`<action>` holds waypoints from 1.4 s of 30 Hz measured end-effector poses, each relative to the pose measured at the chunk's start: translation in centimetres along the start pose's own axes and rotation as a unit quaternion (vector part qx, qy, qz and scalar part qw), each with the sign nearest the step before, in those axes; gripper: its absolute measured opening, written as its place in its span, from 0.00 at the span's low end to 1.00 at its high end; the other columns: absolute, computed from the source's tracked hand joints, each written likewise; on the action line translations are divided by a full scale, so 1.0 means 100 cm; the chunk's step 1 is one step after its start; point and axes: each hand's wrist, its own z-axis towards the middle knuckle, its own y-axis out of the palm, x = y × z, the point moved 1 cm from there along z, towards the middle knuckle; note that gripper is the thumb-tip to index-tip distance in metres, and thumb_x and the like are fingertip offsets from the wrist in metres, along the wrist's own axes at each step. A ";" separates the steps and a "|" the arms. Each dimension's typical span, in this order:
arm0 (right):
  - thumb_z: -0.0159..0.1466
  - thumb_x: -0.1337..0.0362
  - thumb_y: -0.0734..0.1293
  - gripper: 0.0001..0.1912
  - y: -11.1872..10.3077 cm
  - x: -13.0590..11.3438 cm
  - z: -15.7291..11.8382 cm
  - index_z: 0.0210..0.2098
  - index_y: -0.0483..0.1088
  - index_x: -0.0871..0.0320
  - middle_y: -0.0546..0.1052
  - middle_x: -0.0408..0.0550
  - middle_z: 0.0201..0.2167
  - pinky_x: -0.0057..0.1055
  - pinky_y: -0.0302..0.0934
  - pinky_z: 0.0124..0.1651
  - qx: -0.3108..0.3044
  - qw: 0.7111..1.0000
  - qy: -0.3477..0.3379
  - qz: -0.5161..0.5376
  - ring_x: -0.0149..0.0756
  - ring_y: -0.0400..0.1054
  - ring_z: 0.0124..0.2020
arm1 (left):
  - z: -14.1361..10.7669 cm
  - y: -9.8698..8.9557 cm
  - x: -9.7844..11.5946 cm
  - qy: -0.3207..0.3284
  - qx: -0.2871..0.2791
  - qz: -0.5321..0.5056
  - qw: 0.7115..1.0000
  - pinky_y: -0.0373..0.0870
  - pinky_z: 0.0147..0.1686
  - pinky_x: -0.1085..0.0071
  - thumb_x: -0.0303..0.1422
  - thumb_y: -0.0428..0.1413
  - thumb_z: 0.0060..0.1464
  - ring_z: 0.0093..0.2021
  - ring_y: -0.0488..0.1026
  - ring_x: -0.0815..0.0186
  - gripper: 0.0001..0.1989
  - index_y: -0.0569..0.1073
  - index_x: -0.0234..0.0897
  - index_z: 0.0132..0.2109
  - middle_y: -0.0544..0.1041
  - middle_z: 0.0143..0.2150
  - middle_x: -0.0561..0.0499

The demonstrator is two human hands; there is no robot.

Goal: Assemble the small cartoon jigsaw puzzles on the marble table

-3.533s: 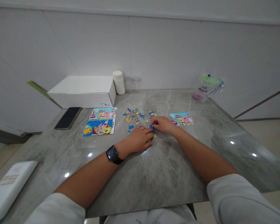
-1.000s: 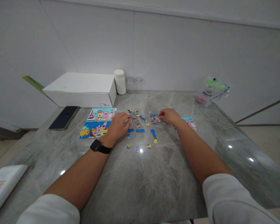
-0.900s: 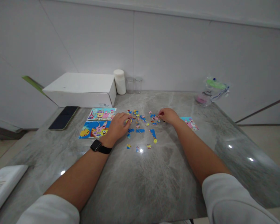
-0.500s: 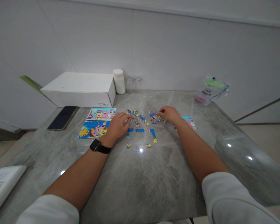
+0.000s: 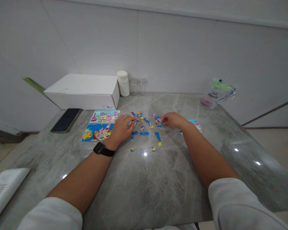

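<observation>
Small colourful puzzle pieces (image 5: 147, 120) lie in loose heaps between my hands. My left hand (image 5: 123, 128), with a black watch on the wrist, rests at the left heap with its fingers apart and touches pieces there. At the right heap, my right hand (image 5: 172, 120) has its fingertips pinched together; anything between them is too small to make out. Nearer to me are a joined blue strip (image 5: 144, 133), a blue corner section with a yellow piece (image 5: 157, 137), and several single pieces. Left of my left hand lies a cartoon picture sheet (image 5: 96, 132), partly covered by it.
A black phone (image 5: 66, 120) lies at the left, before a white box (image 5: 83, 92). A white bottle (image 5: 123, 84) and two glass jars (image 5: 138, 87) stand by the wall. A plastic bag (image 5: 217, 93) is at the back right; another picture card (image 5: 196, 125) lies behind my right forearm.
My right hand has moved slightly down and towards the left, closer over the right heap. My left hand has stayed at its heap.
</observation>
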 end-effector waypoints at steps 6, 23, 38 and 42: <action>0.61 0.66 0.74 0.11 0.000 -0.001 -0.005 0.43 0.85 0.54 0.86 0.51 0.45 0.29 0.61 0.39 -0.036 0.999 0.022 -0.017 0.43 0.78 0.44 | 0.000 0.000 0.001 -0.003 0.002 -0.005 1.000 0.71 0.55 0.55 0.30 0.54 0.68 0.52 0.76 0.55 0.11 0.79 0.40 0.51 0.82 0.49 0.46; 0.60 0.68 0.76 0.12 -0.001 -0.004 -0.008 0.43 0.83 0.53 0.86 0.48 0.44 0.28 0.61 0.39 -0.016 1.000 0.001 0.018 0.40 0.78 0.43 | 0.000 0.001 0.006 0.033 -0.025 -0.024 0.999 0.72 0.56 0.55 0.30 0.53 0.68 0.52 0.76 0.56 0.12 0.78 0.39 0.53 0.82 0.50 0.45; 0.61 0.70 0.73 0.10 -0.014 -0.004 -0.014 0.43 0.81 0.56 0.85 0.46 0.41 0.26 0.61 0.39 0.029 0.994 -0.016 0.107 0.36 0.77 0.40 | 0.001 -0.005 0.025 0.105 -0.140 -0.030 0.984 0.72 0.58 0.54 0.32 0.55 0.68 0.54 0.76 0.56 0.11 0.82 0.43 0.51 0.82 0.52 0.45; 0.63 0.69 0.71 0.10 -0.011 -0.020 -0.016 0.45 0.80 0.58 0.84 0.45 0.39 0.24 0.62 0.39 0.017 0.979 -0.069 0.192 0.34 0.76 0.39 | -0.001 -0.003 0.025 0.123 -0.158 -0.027 0.979 0.70 0.59 0.53 0.33 0.56 0.69 0.55 0.76 0.57 0.11 0.82 0.44 0.52 0.82 0.53 0.46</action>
